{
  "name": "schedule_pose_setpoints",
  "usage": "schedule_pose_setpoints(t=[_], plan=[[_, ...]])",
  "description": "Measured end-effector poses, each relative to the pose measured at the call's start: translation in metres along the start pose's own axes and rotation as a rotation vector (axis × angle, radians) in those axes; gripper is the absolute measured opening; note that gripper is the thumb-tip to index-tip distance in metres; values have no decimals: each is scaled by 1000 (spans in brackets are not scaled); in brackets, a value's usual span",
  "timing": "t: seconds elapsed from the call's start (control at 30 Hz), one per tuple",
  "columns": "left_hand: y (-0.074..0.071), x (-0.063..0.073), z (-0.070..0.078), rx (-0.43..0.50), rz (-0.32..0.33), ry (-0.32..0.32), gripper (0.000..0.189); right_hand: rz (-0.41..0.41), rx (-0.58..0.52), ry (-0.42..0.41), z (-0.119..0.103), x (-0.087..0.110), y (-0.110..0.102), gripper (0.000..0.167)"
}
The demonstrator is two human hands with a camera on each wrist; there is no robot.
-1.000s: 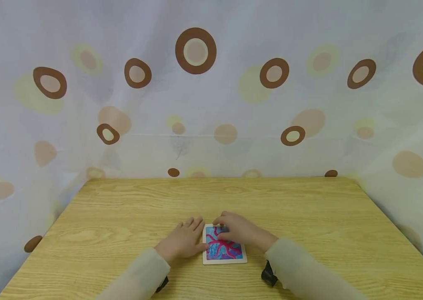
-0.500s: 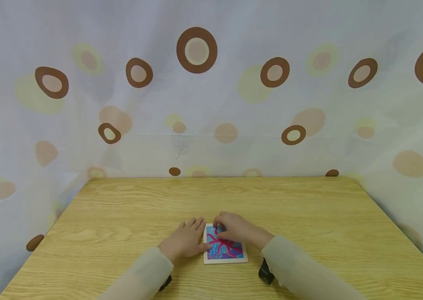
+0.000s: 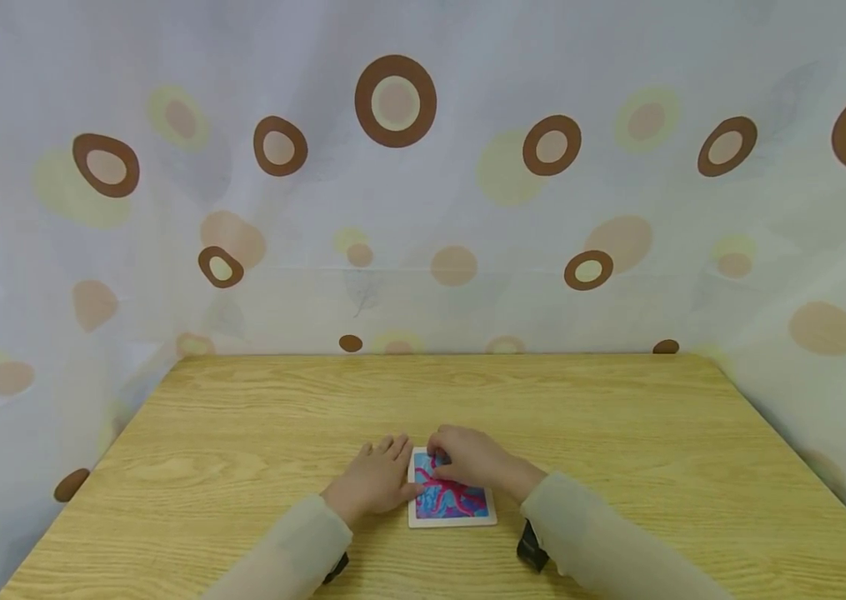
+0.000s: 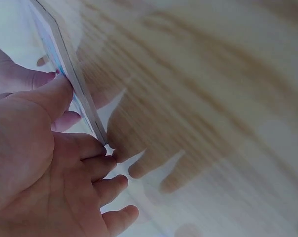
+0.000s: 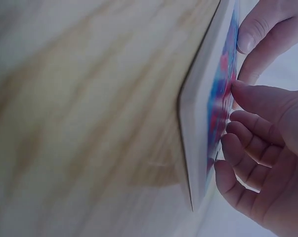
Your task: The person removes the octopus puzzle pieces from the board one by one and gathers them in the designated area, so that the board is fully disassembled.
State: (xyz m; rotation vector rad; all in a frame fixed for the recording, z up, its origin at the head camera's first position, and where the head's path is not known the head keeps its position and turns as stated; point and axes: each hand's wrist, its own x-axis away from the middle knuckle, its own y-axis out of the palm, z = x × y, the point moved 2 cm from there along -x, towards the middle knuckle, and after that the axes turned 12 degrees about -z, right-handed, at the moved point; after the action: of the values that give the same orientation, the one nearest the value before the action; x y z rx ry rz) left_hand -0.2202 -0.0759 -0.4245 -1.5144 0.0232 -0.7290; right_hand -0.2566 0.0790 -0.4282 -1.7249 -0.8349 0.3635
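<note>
A thin square picture board (image 3: pixel 453 522) with a white frame lies flat on the wooden table; its picture shows pink branching arms on blue and purple. My left hand (image 3: pixel 372 482) rests at its left side with fingers stretched along the edge. The left thumb (image 4: pixel 61 96) lies over the frame onto the picture. Bent over the upper part of the board is my right hand (image 3: pixel 473 457). Its thumb (image 5: pixel 260 98) and loosely bent fingers stand apart, fingertips right at the picture's surface. The right hand hides the board's upper right corner.
The wooden table (image 3: pixel 242 417) extends behind and to both sides of the board. A pale curtain (image 3: pixel 453 192) with brown rings and spots encloses its back and sides. A black wrist device (image 3: pixel 532 547) shows below the right sleeve.
The right wrist and sleeve have shifted slightly left, with the fingertips staying over the upper part of the picture. The left hand and board hold their places relative to each other.
</note>
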Motion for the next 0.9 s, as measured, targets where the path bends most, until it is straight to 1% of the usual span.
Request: schedule_pose_setpoints(t=[0.1, 0.43, 0.73, 0.9], plan=[[1, 0, -1, -2, 4, -2, 69, 0, -11, -6, 0, -1, 0, 17], [-1, -2, 0, -6, -1, -7, 70, -18, -109, -29, 4, -4, -3, 20], [-3, 0, 2, -30, 5, -20, 70, -22, -131, -24, 5, -7, -5, 20], [-4, 0, 3, -38, -2, -25, 70, 5, -212, -42, 7, -7, -6, 17]])
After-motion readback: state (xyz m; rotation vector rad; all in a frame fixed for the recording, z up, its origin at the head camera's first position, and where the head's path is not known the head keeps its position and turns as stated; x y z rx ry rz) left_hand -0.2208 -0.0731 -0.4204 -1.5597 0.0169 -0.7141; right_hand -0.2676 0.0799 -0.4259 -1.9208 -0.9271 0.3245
